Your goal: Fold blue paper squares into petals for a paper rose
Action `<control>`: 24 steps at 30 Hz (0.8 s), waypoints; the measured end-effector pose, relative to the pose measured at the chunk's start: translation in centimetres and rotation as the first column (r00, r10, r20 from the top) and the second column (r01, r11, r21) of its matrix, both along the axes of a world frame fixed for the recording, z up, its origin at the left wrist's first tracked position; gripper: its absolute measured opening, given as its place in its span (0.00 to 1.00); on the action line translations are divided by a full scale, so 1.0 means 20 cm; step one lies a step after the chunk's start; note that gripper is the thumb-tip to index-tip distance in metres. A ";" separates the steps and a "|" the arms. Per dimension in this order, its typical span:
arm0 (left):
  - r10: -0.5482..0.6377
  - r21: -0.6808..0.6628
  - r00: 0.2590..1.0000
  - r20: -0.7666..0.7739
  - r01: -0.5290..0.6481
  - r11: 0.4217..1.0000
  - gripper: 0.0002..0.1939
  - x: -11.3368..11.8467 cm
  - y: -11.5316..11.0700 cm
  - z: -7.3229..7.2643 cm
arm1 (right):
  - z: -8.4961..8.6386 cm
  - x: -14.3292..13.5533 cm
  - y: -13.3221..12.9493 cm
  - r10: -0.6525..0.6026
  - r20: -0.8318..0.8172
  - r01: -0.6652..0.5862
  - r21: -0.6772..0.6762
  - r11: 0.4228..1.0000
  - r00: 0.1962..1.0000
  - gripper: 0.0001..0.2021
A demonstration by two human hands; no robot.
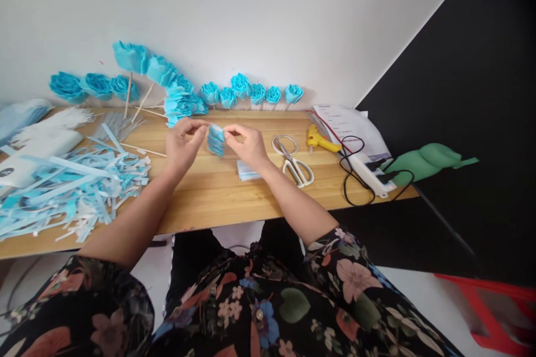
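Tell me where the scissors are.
In the head view, the scissors lie on the wooden table, just right of the right hand, left of the yellow glue gun.

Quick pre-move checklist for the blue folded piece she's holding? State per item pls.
1. Folded blue piece pinched by both the left hand and right hand: ok.
2. Piece held above the table, not resting on it: ok.
3. Stack of blue pieces lies just beside the right hand: ok.
4. Scissors lie to the right, apart from both hands: ok.
5. Glue gun lying on the table; whether it is hot: cannot tell.
6. Blue scrap strips kept to the left of the hands: ok.
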State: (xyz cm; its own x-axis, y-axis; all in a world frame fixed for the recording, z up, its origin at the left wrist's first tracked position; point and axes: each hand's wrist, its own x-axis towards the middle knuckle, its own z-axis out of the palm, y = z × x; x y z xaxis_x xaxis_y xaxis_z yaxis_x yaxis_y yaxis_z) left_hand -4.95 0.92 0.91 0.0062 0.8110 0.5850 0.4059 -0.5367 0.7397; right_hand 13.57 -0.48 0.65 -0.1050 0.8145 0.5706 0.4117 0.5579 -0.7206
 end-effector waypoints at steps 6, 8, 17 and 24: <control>-0.042 -0.205 0.976 0.212 0.086 0.975 0.18 -0.05 0.07 -0.02 | 0.01 0.04 0.03 0.044 -0.223 -0.084 -0.175 0.981 0.974 0.11; -0.130 -0.266 0.955 0.268 0.203 0.943 0.18 -0.04 0.08 -0.03 | 0.01 0.05 0.03 0.071 -0.240 -0.122 -0.207 0.971 0.968 0.12; -0.156 -0.298 0.948 0.278 0.240 0.924 0.09 -0.02 0.04 -0.01 | 0.03 0.03 0.00 0.202 -0.203 -0.254 -0.272 0.928 0.958 0.14; -0.195 -0.279 0.971 0.141 0.228 0.933 0.08 0.00 0.00 0.00 | 0.03 0.02 -0.01 0.156 -0.058 -0.166 -0.246 0.955 0.986 0.13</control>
State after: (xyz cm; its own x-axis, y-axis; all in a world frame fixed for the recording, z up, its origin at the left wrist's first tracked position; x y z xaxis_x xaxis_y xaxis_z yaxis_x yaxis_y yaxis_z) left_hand -4.94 1.00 0.96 0.1454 0.9325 0.3306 0.2147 -0.3559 0.9095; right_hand 13.93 -0.60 1.32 -0.2291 0.9053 0.3577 0.3013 0.4154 -0.8583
